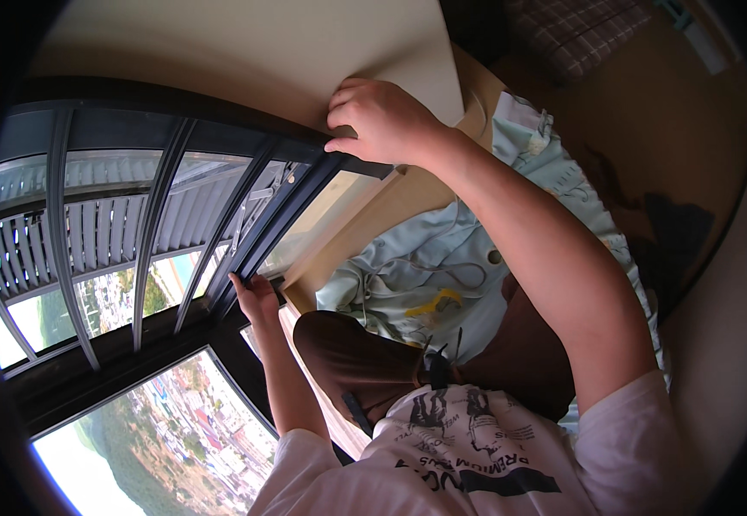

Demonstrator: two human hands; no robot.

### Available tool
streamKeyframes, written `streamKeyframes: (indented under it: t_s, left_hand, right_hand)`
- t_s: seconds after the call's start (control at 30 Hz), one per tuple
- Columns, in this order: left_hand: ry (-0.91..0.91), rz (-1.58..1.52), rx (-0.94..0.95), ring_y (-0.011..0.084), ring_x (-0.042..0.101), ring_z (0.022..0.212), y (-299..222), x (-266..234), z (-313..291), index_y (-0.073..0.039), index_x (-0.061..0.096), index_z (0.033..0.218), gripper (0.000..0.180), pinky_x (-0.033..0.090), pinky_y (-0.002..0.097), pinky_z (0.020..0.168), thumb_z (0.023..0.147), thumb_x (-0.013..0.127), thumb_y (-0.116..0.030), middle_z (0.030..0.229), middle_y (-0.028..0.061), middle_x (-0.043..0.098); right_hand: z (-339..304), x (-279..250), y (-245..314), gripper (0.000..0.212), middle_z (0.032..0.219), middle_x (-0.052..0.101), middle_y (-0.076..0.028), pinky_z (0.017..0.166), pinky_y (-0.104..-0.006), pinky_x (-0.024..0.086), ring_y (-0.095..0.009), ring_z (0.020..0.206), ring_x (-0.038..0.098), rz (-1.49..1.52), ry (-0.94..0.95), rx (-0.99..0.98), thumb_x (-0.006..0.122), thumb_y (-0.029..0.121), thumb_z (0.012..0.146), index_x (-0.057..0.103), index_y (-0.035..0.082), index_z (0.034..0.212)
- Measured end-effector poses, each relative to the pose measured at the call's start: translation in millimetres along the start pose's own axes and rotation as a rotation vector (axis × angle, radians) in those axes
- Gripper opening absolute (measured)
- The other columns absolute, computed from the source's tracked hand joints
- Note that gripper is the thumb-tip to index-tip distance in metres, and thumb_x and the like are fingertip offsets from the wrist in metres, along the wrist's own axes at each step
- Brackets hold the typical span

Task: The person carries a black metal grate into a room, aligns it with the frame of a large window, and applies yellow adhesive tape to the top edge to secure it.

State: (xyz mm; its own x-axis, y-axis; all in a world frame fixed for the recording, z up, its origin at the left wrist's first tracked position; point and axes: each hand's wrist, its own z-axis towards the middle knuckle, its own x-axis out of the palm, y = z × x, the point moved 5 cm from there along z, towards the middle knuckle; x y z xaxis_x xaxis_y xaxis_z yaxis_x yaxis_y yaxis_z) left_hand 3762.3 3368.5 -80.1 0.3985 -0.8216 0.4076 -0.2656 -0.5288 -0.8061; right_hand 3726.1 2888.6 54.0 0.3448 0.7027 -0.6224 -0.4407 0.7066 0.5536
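Both hands are apart, each parked on the same thing: a dark barred window frame, over on the left. The right hand is hooked at the near end of the top rail, thumb on the dark edge, fingers bent against the cream panel behind. The left hand is set low on the upright, one digit laid along it. How hard either one is squeezed can't be told; the undersides are hidden.

As for handling, the frame looks stiff and probably fairly heavy, so it'd best be held by the solid rail and upright. The thin bars are probably better left alone. The smooth finish could be a bit slippery, and any glass should be treated as fragile. A metal stay can be seen behind the bars, so fingers should be kept clear of it.

Further out, grey slats are seen outside, and a town and green hill show through the lower pane. To the right, a wooden ledge is bordered by rumpled pale blue bedding, with a yellow patch visible on it.
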Motion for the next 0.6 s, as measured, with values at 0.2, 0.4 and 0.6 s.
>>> streamKeyframes:
  t_s: [0.2, 0.4, 0.6]
  left_hand:
    - [-0.015, -0.024, 0.022, 0.0124, 0.060, 0.061, -1.9, -2.4, 0.0, -0.011, 0.068, 0.098, 0.031, 0.054, 0.0224, 0.057, 0.096, 0.066, -0.042, 0.085, 0.0026, 0.072]
    - [-0.032, -0.029, 0.036, 0.0120, 0.060, 0.062, -0.7, -2.3, 0.4, -0.011, 0.068, 0.099, 0.031, 0.054, 0.0228, 0.058, 0.096, 0.065, -0.042, 0.085, 0.0021, 0.072]
    - [-0.049, -0.013, 0.038, 0.0118, 0.060, 0.062, -0.5, -4.0, -0.1, -0.012, 0.068, 0.099, 0.031, 0.054, 0.0229, 0.059, 0.097, 0.065, -0.042, 0.084, 0.0014, 0.072]
  right_hand:
    - [-4.0, 4.4, 7.9, 0.023, 0.093, 0.062, -0.006, 0.086, -0.0384, 0.052, -0.025, 0.101, 0.059, -0.010, -0.051, -0.051, 0.080, 0.026, 0.077, 0.073, 0.004, 0.079]
    - [-6.0, 7.7, 11.0, 0.021, 0.091, 0.057, -0.006, 0.087, -0.0384, 0.050, -0.025, 0.098, 0.056, -0.045, -0.120, -0.098, 0.080, 0.024, 0.078, 0.072, 0.005, 0.073]
    - [-6.5, 7.8, 11.1, 0.021, 0.091, 0.057, -0.006, 0.087, -0.0386, 0.050, -0.025, 0.097, 0.056, -0.064, -0.129, -0.129, 0.079, 0.024, 0.078, 0.071, 0.005, 0.072]
